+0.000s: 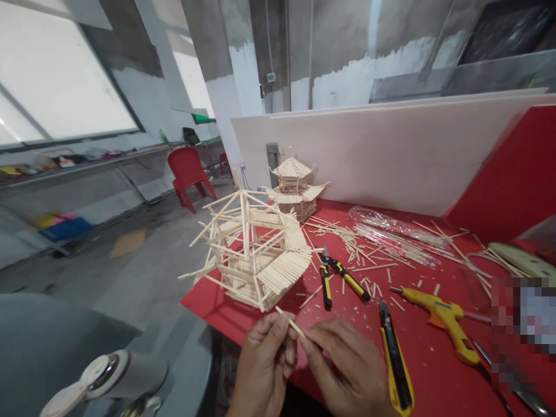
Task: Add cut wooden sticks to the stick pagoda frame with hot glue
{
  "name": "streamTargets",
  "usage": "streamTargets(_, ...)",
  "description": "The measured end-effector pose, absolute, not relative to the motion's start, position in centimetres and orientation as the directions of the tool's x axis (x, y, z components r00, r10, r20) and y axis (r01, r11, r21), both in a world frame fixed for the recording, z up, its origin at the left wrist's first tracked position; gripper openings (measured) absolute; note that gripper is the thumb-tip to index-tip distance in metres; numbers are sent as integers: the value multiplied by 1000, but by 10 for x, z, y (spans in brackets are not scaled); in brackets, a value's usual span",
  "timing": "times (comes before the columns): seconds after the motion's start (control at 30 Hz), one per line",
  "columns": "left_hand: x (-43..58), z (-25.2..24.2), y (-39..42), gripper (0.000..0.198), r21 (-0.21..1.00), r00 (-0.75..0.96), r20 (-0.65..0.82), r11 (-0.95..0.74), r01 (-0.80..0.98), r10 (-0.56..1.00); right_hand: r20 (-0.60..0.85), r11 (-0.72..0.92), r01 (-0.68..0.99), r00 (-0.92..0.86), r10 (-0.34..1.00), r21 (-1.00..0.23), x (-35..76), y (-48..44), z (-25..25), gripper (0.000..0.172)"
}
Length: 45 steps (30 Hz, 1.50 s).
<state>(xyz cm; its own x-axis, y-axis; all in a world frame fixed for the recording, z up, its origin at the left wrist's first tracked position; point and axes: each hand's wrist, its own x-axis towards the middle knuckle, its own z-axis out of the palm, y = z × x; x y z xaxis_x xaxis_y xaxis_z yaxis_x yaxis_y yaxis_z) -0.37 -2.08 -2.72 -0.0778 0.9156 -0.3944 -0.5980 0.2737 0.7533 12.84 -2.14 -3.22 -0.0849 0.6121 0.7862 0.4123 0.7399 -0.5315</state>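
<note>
Between my two hands is a short wooden stick, held near the table's front edge. My left hand pinches its far end between thumb and fingers. The near end sits in the fingertips of my right hand. Just beyond them stands a partly roofed pavilion model built from wooden sticks; its upper roof is bare ribs, and slats cover part of the lower roof. Yellow-and-black cutting pliers lie with handles spread to its right. A yellow utility knife is beside my right hand.
A smaller pagoda model stands behind. Loose sticks and a plastic bag of sticks cover the red tabletop at back right. A yellow glue gun lies right. At lower left, a white bottle rests on a grey surface.
</note>
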Motion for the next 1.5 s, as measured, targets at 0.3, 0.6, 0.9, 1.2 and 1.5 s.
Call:
streamTargets(0.3, -32, -32, -14, 30, 666, -223, -440, 149, -731, 870, 777, 687, 547, -99, 621, -479, 99, 0, -17, 12)
streamTargets(0.6, -37, -40, 2, 35, 618, -129, -430, 187, -764, 894, 722, 637, 575, -112, 683, -514, 91, 11, -12, 10)
streamTargets(0.9, -34, -35, 11, 34, 598, -104, -426, 194, -777, 899, 704, 616, 620, -140, 696, -486, 94, 13, -4, 13)
streamTargets(1.2, -34, -34, 12, 33, 600, -101, -418, 191, -777, 903, 675, 606, 636, -176, 716, -477, 93, 13, -1, 14)
streamTargets(1.5, -35, -33, 11, 34, 594, -107, -433, 194, -780, 895, 651, 588, 667, -198, 733, -458, 97, 15, 0, 16)
